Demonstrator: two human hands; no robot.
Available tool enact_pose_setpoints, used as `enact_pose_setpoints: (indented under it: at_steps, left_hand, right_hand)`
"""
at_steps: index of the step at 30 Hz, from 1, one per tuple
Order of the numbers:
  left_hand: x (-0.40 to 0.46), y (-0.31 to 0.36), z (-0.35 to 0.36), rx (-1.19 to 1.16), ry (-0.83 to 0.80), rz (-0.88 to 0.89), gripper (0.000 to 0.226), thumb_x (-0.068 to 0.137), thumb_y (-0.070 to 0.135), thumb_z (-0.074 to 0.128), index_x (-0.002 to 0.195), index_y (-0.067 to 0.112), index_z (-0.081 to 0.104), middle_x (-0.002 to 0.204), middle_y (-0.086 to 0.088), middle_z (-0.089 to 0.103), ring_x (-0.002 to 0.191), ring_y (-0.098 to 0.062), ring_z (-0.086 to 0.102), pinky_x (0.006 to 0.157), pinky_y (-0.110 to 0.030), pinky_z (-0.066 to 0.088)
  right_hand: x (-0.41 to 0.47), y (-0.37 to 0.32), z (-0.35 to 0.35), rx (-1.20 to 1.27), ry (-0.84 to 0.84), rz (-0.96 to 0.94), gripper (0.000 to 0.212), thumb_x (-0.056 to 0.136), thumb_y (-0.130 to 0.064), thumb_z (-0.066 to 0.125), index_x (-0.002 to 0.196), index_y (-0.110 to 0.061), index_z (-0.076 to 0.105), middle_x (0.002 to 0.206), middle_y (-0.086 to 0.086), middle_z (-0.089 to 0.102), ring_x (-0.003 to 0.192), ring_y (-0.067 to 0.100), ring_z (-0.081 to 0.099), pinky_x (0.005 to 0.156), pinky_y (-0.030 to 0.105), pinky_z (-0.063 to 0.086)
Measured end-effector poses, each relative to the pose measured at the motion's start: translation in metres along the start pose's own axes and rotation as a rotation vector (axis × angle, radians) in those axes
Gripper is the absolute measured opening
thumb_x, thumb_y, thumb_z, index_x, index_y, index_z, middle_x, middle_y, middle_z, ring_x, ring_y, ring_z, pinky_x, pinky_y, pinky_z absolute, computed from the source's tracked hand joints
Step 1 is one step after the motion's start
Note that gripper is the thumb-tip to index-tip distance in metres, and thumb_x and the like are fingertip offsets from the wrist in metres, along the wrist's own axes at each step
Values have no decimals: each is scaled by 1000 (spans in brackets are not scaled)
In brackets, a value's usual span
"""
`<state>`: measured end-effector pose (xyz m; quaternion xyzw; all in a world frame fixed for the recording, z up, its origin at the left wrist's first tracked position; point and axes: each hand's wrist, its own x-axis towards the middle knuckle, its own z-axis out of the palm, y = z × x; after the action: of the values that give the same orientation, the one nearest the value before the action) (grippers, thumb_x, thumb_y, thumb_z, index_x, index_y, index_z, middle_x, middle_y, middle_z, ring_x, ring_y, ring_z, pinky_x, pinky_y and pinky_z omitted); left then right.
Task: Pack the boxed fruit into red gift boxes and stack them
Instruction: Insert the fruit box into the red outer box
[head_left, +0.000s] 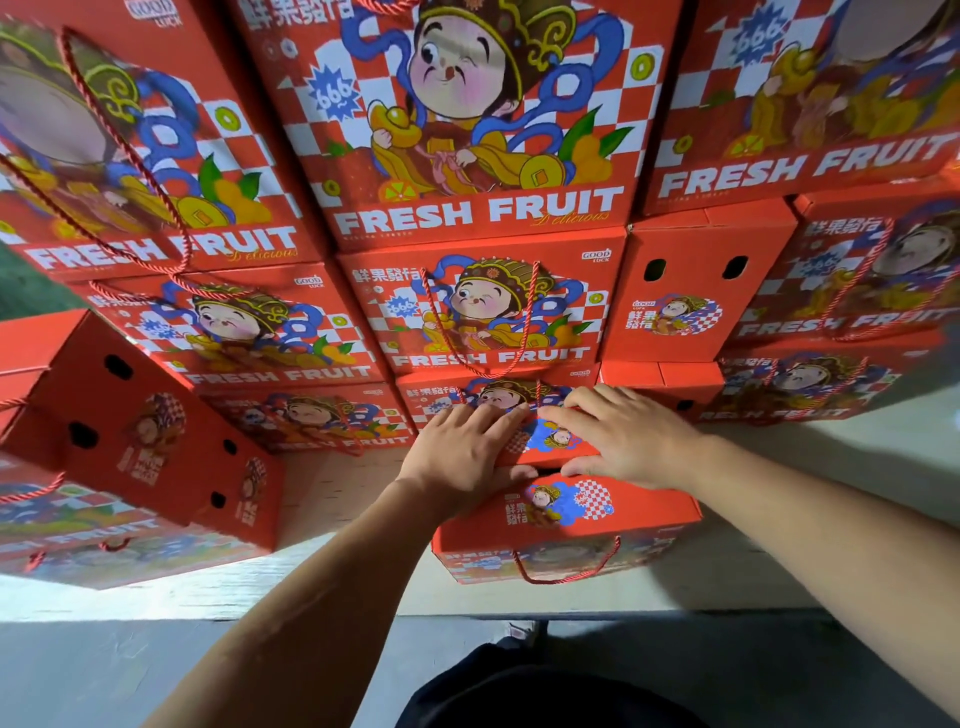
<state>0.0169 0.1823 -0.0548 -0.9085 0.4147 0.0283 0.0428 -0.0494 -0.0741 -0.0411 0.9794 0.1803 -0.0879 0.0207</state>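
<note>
Both hands (545, 447) press flat on the gift box (566, 514) top.

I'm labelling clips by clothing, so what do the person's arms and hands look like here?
Both forearms are bare, with no sleeves in view. The left hand and right hand wear no gloves, and no rings, watch or wristband show. Dark clothing appears at the bottom edge of the picture.

Pale wooden platform (727, 582) above grey floor (104, 670).
</note>
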Motion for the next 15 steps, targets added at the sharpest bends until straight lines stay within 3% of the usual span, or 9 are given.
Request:
enact_pose_setpoints:
  at_steps: [5,8,11,13,15]
  left_hand:
    - [-5,-16,0,34,-24,24,96,87,88,1,168,37,15,154,3,45,133,-27,47,114,-43,39]
    - [-10,-13,0,20,-44,40,93,91,85,5,168,33,8,160,-2,39,139,-28,43,120,-42,32]
    - [-6,-1,-7,-22,-92,13,102,86,88,1,169,28,-4,174,-10,13,159,-33,17,131,-48,7]
    - [1,22,-10,-119,-108,39,109,84,91,-1,168,22,-10,176,-9,-7,163,-27,-5,131,-47,-6]
    - [3,48,-12,-300,-76,27,109,85,88,1,168,18,-7,176,-6,-11,162,-20,-12,131,-43,-10]
  right_hand:
    - [-24,27,1,8,-23,21,78,96,-74,20,163,-38,8,150,-7,34,133,18,41,112,37,38]
    - [-31,26,5,-28,-30,14,77,98,-70,20,164,-34,1,154,-4,29,137,20,35,116,37,30]
    - [-28,14,9,6,-69,52,74,101,-66,13,161,-35,-16,168,1,9,154,25,14,126,42,9]
    - [-23,-10,11,118,-66,159,73,103,-61,15,163,-29,-11,172,4,-7,159,24,-7,127,42,-7]
    - [-15,-48,15,187,-31,247,73,105,-52,20,164,-18,-5,172,9,-15,157,25,-19,127,42,-11]
